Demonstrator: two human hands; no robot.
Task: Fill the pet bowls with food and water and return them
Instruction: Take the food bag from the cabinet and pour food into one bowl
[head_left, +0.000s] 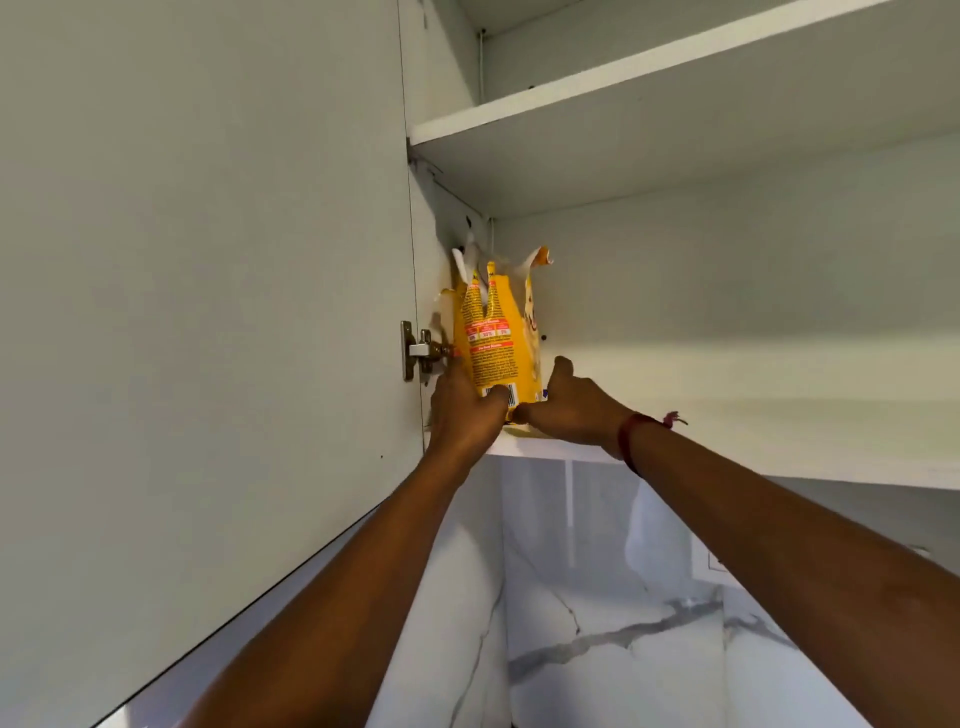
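Head view. Torn-open yellow food bag (493, 343) stands upright on the lower cupboard shelf (727, 441), near the shelf's front edge. Left hand (462, 410) wraps the bag's lower left side, thumb across the barcode. Right hand (566, 410) grasps the bag's lower right corner, thumb raised alongside. Open door (208, 312) and hinge (421, 351) sit just left of the bag. No bowls or water in sight (so nothing shows as filled). Judged: food stage. Whether the bag is coming out or going back, cannot tell. Water and the bowls' return unconfirmed.
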